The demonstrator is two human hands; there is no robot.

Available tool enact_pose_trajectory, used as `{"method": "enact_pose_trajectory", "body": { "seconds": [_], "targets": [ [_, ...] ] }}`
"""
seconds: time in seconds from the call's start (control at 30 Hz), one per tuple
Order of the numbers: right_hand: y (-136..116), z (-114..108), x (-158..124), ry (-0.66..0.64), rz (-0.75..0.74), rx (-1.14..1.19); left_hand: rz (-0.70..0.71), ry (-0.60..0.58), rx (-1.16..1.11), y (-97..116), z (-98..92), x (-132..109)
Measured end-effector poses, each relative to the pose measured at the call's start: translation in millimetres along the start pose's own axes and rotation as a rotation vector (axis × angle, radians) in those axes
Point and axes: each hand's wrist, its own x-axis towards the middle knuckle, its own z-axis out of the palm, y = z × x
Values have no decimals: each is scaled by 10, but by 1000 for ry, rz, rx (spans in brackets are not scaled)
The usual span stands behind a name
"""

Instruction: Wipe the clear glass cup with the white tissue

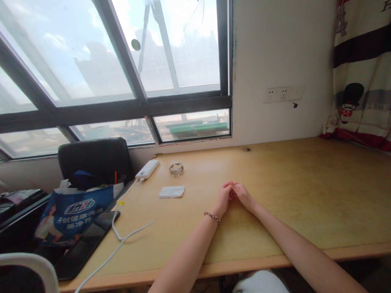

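Observation:
My left hand [225, 197] and my right hand [241, 193] rest together on the wooden table, with their fingertips meeting. The fingers of both are curled inward and closed against each other. No object shows between them, though the insides of the palms are hidden. A braided bracelet [213, 217] circles my left wrist. To the left of my hands lies a folded white tissue [172, 192], flat on the tabletop. Behind it sits a silver ring-shaped thing [176, 169], perhaps a bangle or a small coiled band.
On the table's [305, 191] left edge lies a white power bank [147, 169] with a white cable [131, 234] trailing forward. A blue bag [77, 211] and a dark chair [94, 158] stand left. Windows, a wall socket [277, 94] and a curtain [363, 81] border the back.

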Motion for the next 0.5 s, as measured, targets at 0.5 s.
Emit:
{"method": "enact_pose_trajectory", "body": {
  "seconds": [0.5],
  "targets": [
    [63,-34,34,43,55,-15,25,23,134,-29,24,23]
  ]
}}
